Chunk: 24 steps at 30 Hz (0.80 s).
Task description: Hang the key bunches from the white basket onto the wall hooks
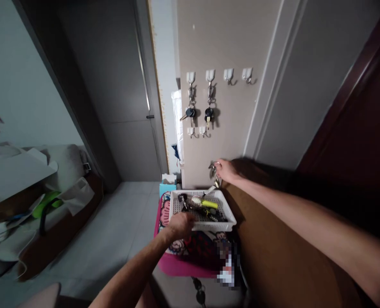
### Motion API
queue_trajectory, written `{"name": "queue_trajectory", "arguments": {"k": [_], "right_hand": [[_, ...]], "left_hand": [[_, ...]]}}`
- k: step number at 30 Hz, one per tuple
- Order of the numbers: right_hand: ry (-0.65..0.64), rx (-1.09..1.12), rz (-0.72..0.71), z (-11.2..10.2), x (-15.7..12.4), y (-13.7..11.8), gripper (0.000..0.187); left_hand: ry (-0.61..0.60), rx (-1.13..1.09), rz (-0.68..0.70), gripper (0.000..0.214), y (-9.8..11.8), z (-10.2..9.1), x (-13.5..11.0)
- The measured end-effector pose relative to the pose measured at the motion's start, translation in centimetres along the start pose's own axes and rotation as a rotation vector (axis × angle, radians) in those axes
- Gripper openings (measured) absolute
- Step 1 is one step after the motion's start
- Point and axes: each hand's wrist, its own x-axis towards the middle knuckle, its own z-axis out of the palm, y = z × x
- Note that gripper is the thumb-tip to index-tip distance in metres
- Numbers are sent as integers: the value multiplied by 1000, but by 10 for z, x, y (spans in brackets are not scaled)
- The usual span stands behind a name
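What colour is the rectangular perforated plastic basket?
The rectangular plastic basket is white; see head view.

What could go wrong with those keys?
The keyring dangling from the right hand might slip and drop. The left hand is at the near edge of the white basket, so a bump could tip it and spill the yellow item inside.

From my right hand (224, 170), open wall (236, 124) runs up to the two rightmost hooks (229, 74). Hanging keys (209, 113) crowd the left side; a pale frame (269, 77) borders the right. Below, a white basket (224, 226) blocks the way down.
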Motion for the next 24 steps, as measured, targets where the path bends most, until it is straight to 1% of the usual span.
{"name": "queue_trajectory", "arguments": {"k": [2,4,6,8,13,17,19,23,24], "right_hand": [[-98,23,-65,3,-7,-9,15],[-212,134,-135,7,-14,-18,15],[-283,260,-169,9,-17,-22,15],[-302,337,-190,8,-16,-23,15],[-299,470,-201,-5,-12,-21,18],[-285,548,-176,-20,-14,-27,20],[-255,585,-160,-27,-14,-31,20],[-149,677,-111,-45,-8,-38,21],[-128,713,-102,-51,-5,-41,22]], "left_hand": [[96,-295,19,25,5,-11,15],[261,-505,21,30,11,-25,31],[421,-583,-9,31,18,-40,44],[494,-603,-1,31,25,-52,54],[525,-595,98,29,43,-69,68],[525,-620,155,15,56,-87,76],[515,-672,170,11,61,-99,79],[586,-755,212,10,74,-120,82],[587,-775,231,10,79,-123,83]]}}
